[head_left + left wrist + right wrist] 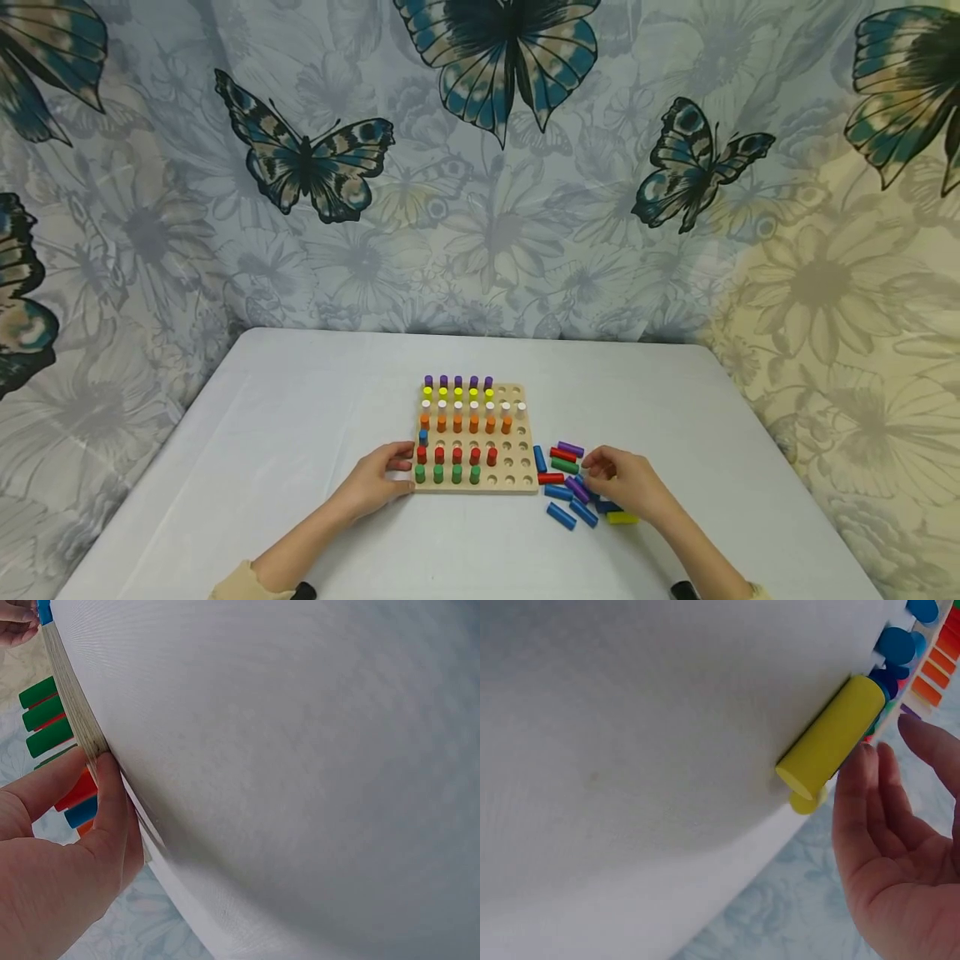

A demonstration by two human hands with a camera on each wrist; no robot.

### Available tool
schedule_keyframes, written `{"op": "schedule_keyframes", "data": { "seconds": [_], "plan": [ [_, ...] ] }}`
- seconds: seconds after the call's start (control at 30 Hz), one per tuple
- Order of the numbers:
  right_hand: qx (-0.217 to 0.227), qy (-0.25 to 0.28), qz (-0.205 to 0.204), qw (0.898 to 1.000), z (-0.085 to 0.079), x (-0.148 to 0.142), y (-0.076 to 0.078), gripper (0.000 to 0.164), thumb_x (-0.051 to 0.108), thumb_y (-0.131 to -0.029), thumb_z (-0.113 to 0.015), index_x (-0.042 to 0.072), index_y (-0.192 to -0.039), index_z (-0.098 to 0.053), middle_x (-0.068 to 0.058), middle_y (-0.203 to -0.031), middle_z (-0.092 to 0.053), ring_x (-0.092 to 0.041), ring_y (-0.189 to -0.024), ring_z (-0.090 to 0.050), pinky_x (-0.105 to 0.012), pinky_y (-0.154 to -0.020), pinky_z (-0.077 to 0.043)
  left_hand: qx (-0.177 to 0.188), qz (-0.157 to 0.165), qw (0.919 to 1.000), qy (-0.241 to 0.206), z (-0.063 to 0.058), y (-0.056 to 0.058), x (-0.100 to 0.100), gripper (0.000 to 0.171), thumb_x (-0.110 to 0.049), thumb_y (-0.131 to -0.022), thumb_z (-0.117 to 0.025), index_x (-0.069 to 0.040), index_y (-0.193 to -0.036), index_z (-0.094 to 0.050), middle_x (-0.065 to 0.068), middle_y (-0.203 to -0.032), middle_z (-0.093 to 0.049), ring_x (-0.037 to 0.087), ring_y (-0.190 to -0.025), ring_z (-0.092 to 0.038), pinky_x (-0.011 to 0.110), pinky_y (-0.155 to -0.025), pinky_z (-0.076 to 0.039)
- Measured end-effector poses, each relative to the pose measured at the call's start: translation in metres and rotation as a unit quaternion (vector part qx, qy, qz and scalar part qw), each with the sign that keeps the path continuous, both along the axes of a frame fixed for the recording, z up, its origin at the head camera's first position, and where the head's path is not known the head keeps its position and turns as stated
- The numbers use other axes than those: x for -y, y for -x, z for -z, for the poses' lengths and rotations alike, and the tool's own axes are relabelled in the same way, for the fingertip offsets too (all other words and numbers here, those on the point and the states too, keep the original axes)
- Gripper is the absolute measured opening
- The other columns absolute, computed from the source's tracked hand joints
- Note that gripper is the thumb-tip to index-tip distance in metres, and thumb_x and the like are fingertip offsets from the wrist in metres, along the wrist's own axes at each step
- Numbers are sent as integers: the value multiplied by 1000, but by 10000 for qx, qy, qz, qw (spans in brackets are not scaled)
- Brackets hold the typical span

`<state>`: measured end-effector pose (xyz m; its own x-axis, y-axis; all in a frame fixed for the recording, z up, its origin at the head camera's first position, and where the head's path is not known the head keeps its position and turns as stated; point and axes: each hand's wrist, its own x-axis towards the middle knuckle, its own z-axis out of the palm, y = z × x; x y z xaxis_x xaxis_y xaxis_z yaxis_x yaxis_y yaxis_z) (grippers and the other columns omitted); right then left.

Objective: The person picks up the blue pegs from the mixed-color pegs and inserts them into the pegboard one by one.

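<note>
A wooden pegboard (514, 457) holds rows of purple, yellow, white, orange, blue, red and green pegs. My left hand (372, 481) grips its left edge, thumb at the near corner and fingers along the side. In the left wrist view, thumb and finger pinch the board's rim (73, 697) beside the green pegs (49, 739). Right of the board, my right hand (622, 479) hovers over loose pegs with bent fingers, near a green peg (565, 467) and a purple peg (577, 489). A gap shows between its thumb and fingers in the right wrist view, with a yellow peg (832, 735) alongside.
Several loose blue pegs (561, 516) lie at the near side of the pile. Red pegs (551, 478) rest close to the board's right edge. The white table (330, 392) meets a butterfly-patterned cloth (495, 275) at the back.
</note>
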<state>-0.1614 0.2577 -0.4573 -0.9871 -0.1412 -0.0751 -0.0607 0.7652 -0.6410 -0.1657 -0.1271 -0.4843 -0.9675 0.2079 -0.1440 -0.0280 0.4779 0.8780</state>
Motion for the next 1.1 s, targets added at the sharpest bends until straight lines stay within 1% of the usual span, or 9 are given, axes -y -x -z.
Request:
{"op": "schedule_keyframes", "data": {
  "seconds": [0.13, 0.23, 0.6, 0.93, 1.1],
  "plan": [
    [98, -67, -194, 9997, 3, -1, -4, 16, 6, -83, -75, 6, -96, -66, 3, -78, -57, -15, -73, -50, -22, -62, -46, -10, 49, 10000, -7, 2, -2, 1, 61, 2, -80, -74, 4, -136, -50, 15, -126, -59, 28, -110, -59, 45, -93, -48],
    [120, -132, -236, 9996, 5, -1, -6, 16, 6, -82, -76, 7, -95, -66, 3, -78, -56, -14, -72, -50, -21, -61, -45, -15, 55, 10000, -51, 3, -3, 2, 61, 2, -79, -74, 5, -136, -50, 15, -126, -59, 28, -110, -59, 44, -92, -49],
    [122, -379, -15, 9992, 7, 3, -6, 18, 2, -78, -76, 7, -93, -67, 3, -77, -56, -14, -70, -48, -23, -60, -44, 34, 26, 9999, -112, 3, -4, 2, 62, 3, -79, -74, 5, -136, -49, 15, -126, -59, 28, -110, -59, 44, -91, -49],
    [90, -705, 3, 9975, 11, 5, -3, 19, 1, -77, -78, 9, -90, -67, 3, -74, -53, -14, -69, -47, -24, -60, -44, 26, 40, 9999, -97, 4, -2, 3, 62, 1, -80, -75, 4, -136, -49, 13, -126, -59, 27, -109, -59, 42, -90, -50],
    [7, -745, -9, 9972, 9, 6, -1, 19, 1, -77, -78, 8, -91, -66, 3, -74, -53, -14, -69, -47, -26, -61, -45, -38, 24, 10000, -61, 3, 0, 2, 62, 0, -80, -75, 4, -136, -50, 13, -126, -59, 26, -109, -59, 43, -91, -49]
  ]
}}
